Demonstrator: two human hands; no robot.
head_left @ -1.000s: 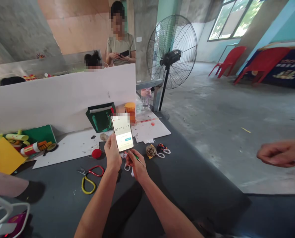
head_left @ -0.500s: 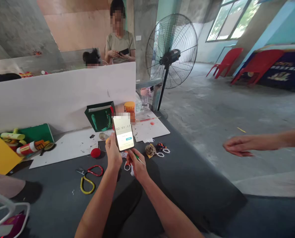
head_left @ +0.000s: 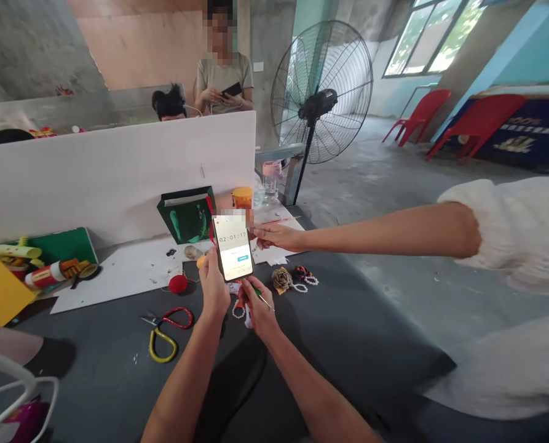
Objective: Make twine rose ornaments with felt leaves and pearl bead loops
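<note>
My left hand point(head_left: 215, 283) is wrapped round a phone point(head_left: 232, 252), held upright with its lit screen showing 02:01:17. My right hand point(head_left: 259, 307) is closed on a thin metal tool with a green handle point(head_left: 259, 293), and its fingertips are at the phone's lower edge. Below the phone, a white bead loop point(head_left: 238, 309) with a reddish piece lies partly behind my right hand. Another person's hand point(head_left: 276, 235) reaches in from the right to the phone's right side; whether it touches is unclear. Beige and dark flower charms point(head_left: 282, 279) with bead loops lie to the right.
Scissors point(head_left: 163, 335) with red and yellow handles and a red thread ball point(head_left: 178, 283) lie left. Behind stand a green gift bag point(head_left: 186, 215), an orange-lidded container point(head_left: 242, 198) and a white partition point(head_left: 117, 166). A fan point(head_left: 320, 98) stands beyond the table point(head_left: 329, 344).
The other person's arm has come in from the right, its hand now beside the phone. The view has shifted slightly; my hands keep the same hold.
</note>
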